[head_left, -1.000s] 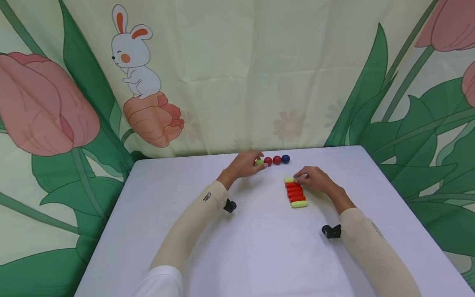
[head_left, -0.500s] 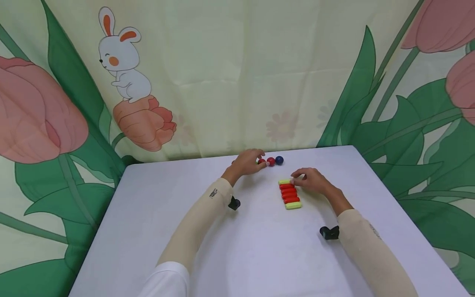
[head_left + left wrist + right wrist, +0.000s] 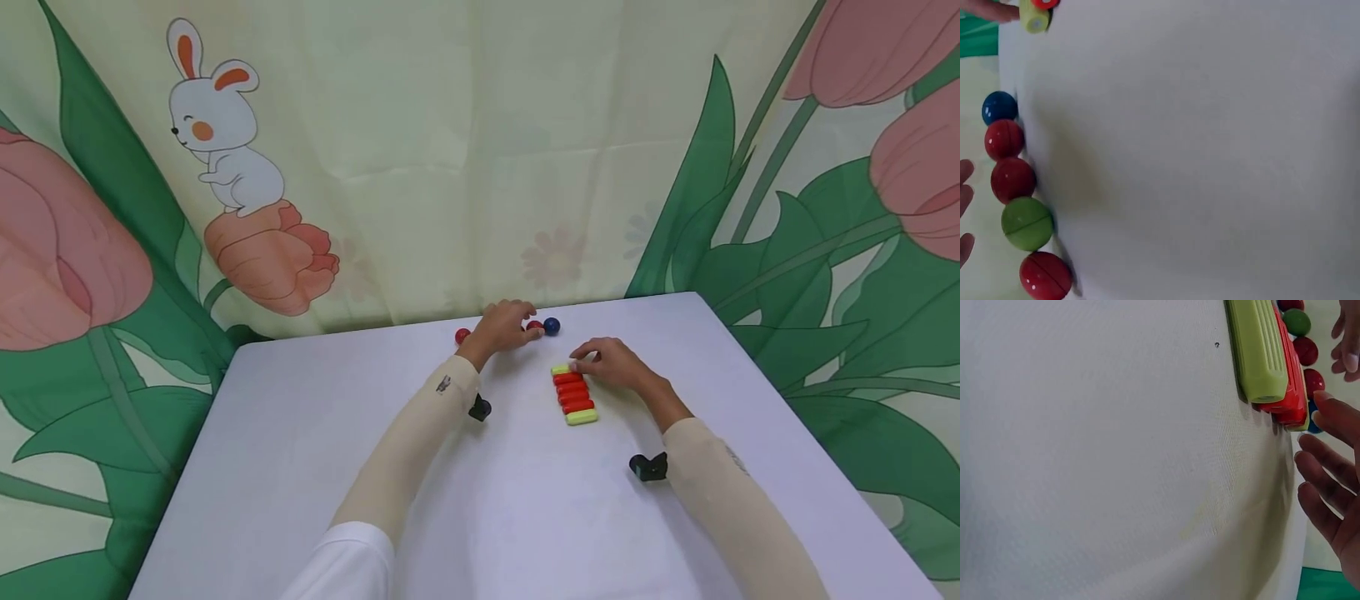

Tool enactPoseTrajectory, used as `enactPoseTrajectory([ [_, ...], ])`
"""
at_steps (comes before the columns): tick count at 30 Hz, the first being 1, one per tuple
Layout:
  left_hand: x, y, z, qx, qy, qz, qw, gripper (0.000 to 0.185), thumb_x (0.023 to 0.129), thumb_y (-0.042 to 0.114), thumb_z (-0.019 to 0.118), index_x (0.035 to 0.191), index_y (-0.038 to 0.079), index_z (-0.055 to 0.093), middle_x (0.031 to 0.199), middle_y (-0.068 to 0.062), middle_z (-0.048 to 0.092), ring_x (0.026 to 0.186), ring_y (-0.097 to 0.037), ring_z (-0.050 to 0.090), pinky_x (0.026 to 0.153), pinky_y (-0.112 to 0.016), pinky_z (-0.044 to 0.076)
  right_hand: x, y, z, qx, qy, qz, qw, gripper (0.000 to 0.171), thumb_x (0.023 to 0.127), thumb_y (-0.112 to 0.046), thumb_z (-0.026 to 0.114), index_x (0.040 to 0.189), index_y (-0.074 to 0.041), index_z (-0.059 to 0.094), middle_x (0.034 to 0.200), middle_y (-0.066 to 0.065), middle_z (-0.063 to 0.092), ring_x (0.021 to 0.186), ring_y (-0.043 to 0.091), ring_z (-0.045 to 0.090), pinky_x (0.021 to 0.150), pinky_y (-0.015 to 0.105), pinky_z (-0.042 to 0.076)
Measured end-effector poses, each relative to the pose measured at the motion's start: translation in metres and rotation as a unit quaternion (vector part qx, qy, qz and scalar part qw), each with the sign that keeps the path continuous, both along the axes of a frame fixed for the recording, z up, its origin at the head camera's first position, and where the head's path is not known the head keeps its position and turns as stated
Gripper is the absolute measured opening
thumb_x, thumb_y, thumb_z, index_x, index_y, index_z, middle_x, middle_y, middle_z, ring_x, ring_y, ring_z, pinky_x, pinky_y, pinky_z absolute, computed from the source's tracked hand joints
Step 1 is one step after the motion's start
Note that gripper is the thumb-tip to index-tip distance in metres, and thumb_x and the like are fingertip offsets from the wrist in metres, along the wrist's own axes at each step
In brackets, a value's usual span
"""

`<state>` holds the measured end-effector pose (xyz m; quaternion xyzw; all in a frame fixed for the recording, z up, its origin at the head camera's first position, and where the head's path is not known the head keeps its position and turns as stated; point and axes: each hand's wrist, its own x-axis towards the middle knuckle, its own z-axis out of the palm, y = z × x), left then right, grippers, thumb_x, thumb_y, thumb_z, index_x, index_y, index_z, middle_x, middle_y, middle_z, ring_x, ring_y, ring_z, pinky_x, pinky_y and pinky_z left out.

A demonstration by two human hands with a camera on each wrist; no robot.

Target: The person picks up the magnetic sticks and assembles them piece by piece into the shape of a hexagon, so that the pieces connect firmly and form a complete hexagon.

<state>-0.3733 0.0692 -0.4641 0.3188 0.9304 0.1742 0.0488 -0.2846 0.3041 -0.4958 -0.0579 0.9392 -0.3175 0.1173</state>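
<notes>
1. Dark print on your left sleeve [image 3: 405, 454], left of the bars [image 3: 574, 397], is too small to read.
2. White cloth [image 3: 510, 508] lies under the bars; a rabbit-and-tulip curtain [image 3: 420, 167] hangs beyond them.
3. The bars are ridged, red and yellow-green; glossy balls [image 3: 1013, 181] line up beyond them.
4. Your left hand [image 3: 504, 327], loosely spread over the balls, holds nothing.
5. Your right hand [image 3: 618, 365], fingers apart, reaches the farthest bar without gripping.

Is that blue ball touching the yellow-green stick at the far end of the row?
Apart. The head view plainly shows white tabletop between the blue ball and the yellow-green stick, with the ball farther back.
</notes>
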Motion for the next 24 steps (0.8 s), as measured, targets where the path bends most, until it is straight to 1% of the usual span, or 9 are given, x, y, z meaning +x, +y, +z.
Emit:
enactPoseTrajectory([
  [6,-0.003,0.016,-0.005,-0.026,0.018,-0.007,0.9995,0.049,0.095,0.043,0.067,0.134,0.014,0.061,0.126,-0.002,0.067,0.116,-0.021,0.057,0.099,-0.04,0.045,-0.003,-0.003,-0.001,0.01,-0.003,-0.005,1.0,0.026,0.095,-0.027,0.07,0.117,-0.014,0.075,0.119,0.009,0.07,0.108,0.025,0.06,0.086,0.037,0.055],
  [10,-0.003,0.025,-0.007,-0.034,0.022,-0.007,0.9992,0.049,0.095,0.041,0.067,0.136,0.015,0.061,0.13,-0.004,0.066,0.119,-0.023,0.056,0.103,-0.044,0.043,-0.004,-0.004,-0.002,0.007,0.004,0.002,1.0,0.023,0.095,-0.025,0.071,0.113,-0.014,0.077,0.113,0.007,0.071,0.107,0.023,0.061,0.088,0.037,0.055],
  [14,-0.001,0.033,-0.008,-0.04,0.027,-0.01,0.9988,0.05,0.095,0.039,0.069,0.138,0.015,0.06,0.135,-0.005,0.063,0.122,-0.026,0.054,0.108,-0.048,0.042,-0.005,-0.006,-0.002,0.004,0.016,0.013,1.0,0.02,0.094,-0.023,0.072,0.11,-0.012,0.078,0.107,0.005,0.072,0.103,0.022,0.063,0.087,0.037,0.055],
  [18,-0.001,0.04,-0.011,-0.063,0.035,-0.009,0.9974,0.051,0.095,0.038,0.069,0.14,0.017,0.058,0.138,-0.004,0.061,0.123,-0.026,0.052,0.11,-0.049,0.04,-0.005,-0.007,-0.001,0.001,0.017,0.018,1.0,0.019,0.094,-0.02,0.072,0.108,-0.011,0.079,0.104,0.006,0.072,0.101,0.023,0.063,0.086,0.037,0.056],
  [24,-0.003,0.049,-0.015,-0.093,0.049,-0.021,0.9942,0.05,0.096,0.035,0.068,0.142,0.019,0.058,0.136,-0.005,0.062,0.122,-0.025,0.051,0.107,-0.046,0.041,-0.006,-0.007,-0.001,0.002,0.005,0.015,1.0,0.018,0.094,-0.019,0.072,0.109,-0.012,0.079,0.104,0.005,0.072,0.102,0.022,0.062,0.085,0.034,0.056],
])
